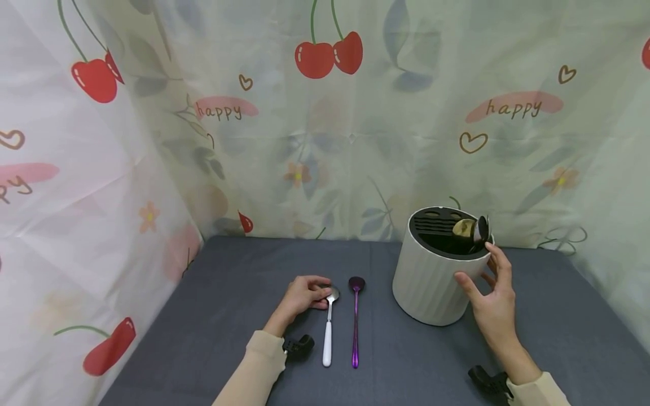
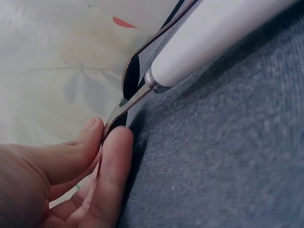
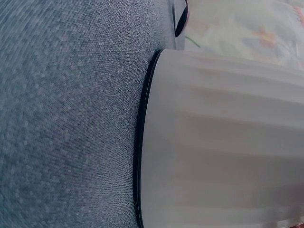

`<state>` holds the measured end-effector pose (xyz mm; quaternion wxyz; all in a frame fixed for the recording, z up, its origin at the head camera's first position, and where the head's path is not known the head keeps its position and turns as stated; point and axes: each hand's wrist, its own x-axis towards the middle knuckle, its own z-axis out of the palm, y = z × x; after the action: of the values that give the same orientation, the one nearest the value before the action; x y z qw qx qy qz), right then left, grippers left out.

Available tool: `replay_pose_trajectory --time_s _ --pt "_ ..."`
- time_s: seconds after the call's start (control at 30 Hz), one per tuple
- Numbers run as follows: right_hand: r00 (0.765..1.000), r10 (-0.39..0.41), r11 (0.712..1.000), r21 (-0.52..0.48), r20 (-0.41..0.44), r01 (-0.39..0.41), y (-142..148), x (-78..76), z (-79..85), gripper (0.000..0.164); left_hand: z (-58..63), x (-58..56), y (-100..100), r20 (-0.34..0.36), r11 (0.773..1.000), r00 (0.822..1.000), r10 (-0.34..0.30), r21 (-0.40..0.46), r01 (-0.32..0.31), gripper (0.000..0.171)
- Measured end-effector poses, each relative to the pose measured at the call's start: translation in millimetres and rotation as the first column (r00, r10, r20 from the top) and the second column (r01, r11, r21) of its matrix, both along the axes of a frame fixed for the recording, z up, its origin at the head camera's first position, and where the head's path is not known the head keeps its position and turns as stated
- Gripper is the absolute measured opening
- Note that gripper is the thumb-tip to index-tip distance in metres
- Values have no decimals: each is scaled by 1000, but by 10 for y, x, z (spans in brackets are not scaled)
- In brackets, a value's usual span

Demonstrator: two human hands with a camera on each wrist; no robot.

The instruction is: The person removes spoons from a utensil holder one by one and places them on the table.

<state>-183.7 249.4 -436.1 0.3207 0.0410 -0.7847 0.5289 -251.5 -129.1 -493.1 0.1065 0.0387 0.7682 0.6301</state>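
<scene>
My left hand (image 1: 304, 293) pinches the bowl of a spoon (image 1: 327, 343) with a white handle, lying on the dark cloth. In the left wrist view the thumb and fingers close on both sides of its metal bowl, while the white handle (image 2: 213, 45) stretches up to the right. Just right of it lies a long purple spoon (image 1: 355, 327), parallel and untouched. At the right side of a white ribbed utensil holder (image 1: 431, 287), my right hand (image 1: 495, 310) rests with fingers spread, index fingertip at the rim and thumb against the front wall.
The holder's black top has slots and an open compartment, where a gold spoon (image 1: 463, 228) and a dark spoon (image 1: 481, 230) lean at the right. A grey-blue cloth (image 1: 203, 355) covers the table. Patterned curtains (image 1: 350, 169) hang behind and along the sides.
</scene>
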Motion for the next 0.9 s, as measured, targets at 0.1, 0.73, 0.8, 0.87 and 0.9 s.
replay_pose_trajectory --time_s 0.1,0.73,0.8,0.87,0.9 --pt "1000 3 1000 2 -4 -3 0 -4 -3 86 2 0 -12 -10 999 1000 22 -29 -23 33" --pt "1000 5 1000 -8 8 -5 19 -26 -40 86 23 17 4 -55 995 998 8 -101 -14 25" --pt "1000 4 1000 -4 11 -4 18 -27 -40 87 31 20 -4 -54 996 999 4 -92 -9 26" --pt "1000 3 1000 -1 12 -3 17 -27 -42 87 42 22 -14 -53 997 999 4 -81 -9 27" --pt "1000 4 1000 -1 11 -4 16 -26 -42 87 43 19 -19 -52 997 999 10 -74 -13 28"
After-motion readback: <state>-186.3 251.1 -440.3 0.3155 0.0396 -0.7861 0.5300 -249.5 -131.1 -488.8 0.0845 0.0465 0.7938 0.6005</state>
